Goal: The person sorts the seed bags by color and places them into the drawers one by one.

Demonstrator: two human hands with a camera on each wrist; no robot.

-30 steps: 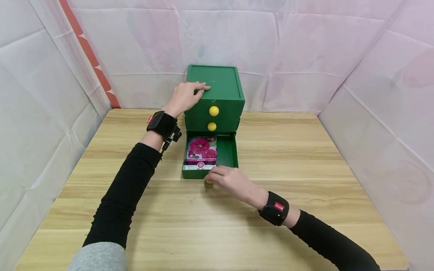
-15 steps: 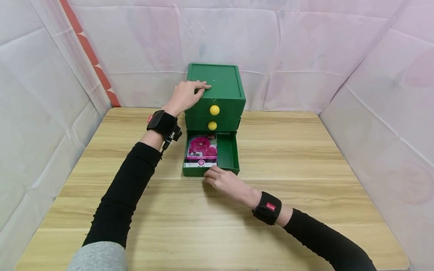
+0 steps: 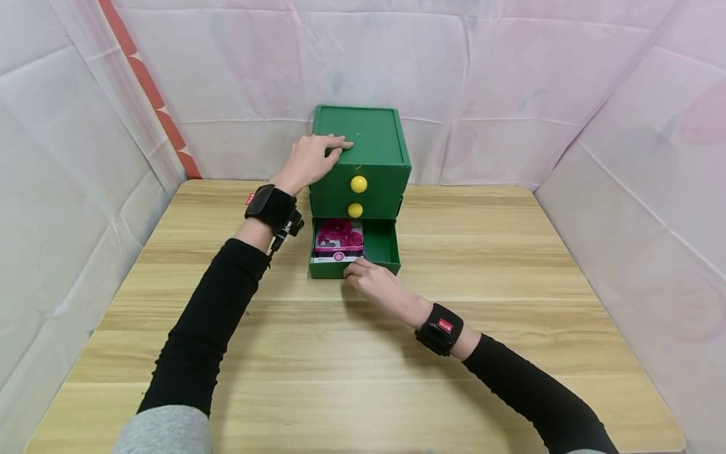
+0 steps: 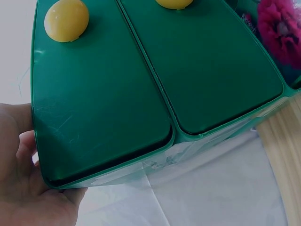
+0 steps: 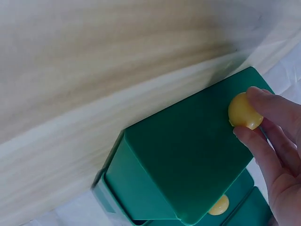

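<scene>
A green three-drawer chest [image 3: 363, 142] stands at the back middle of the wooden table [image 3: 363, 378]. My left hand [image 3: 326, 151] rests flat on its top left edge; in the left wrist view the palm [image 4: 21, 188] lies against the chest's corner [image 4: 103, 99]. The bottom drawer [image 3: 383, 250] is partly out, with a flower-picture packet [image 3: 338, 239] lying in its left half. At the drawer front [image 5: 188, 155], my right hand [image 3: 354, 274] pinches the yellow knob [image 5: 243, 112]. The two upper drawers are closed, each with a yellow knob [image 3: 358, 184].
White padded sheets wall the table on the left, back and right, with a red-orange strip [image 3: 149, 94] at the back left. Black wrist bands [image 3: 271, 207] sit on both arms. Bare wood stretches in front of the chest.
My right hand has moved away from me with the bottom drawer, which has slid partway into the chest and covers more of the packet. The left hand has stayed on top.
</scene>
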